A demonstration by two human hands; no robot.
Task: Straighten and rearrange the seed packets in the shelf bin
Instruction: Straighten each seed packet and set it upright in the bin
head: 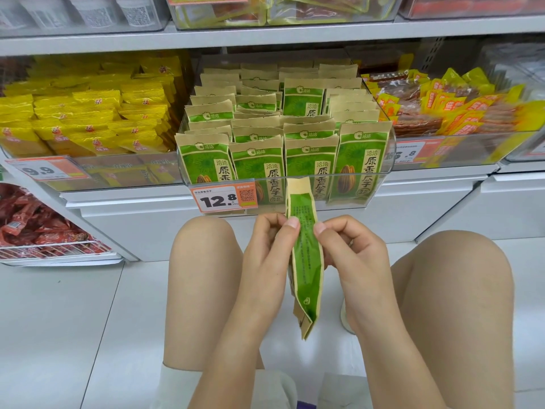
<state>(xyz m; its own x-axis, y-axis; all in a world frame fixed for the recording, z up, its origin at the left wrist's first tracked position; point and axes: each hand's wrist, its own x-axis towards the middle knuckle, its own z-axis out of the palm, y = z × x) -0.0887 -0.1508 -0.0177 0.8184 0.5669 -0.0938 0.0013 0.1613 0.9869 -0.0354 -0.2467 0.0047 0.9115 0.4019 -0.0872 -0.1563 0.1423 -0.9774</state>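
Two hands pinched one seed packet below the clear shelf bin: left hand and right hand with fingertips clamped on opposite faces. Its long axis ran upright, edge-on, top end nearest the bin's front row of packets.

white shop shelving runs across the view, its boards pale grey-white. below it lies a floor of large light tiles with thin dark seams, evenly and brightly lit.
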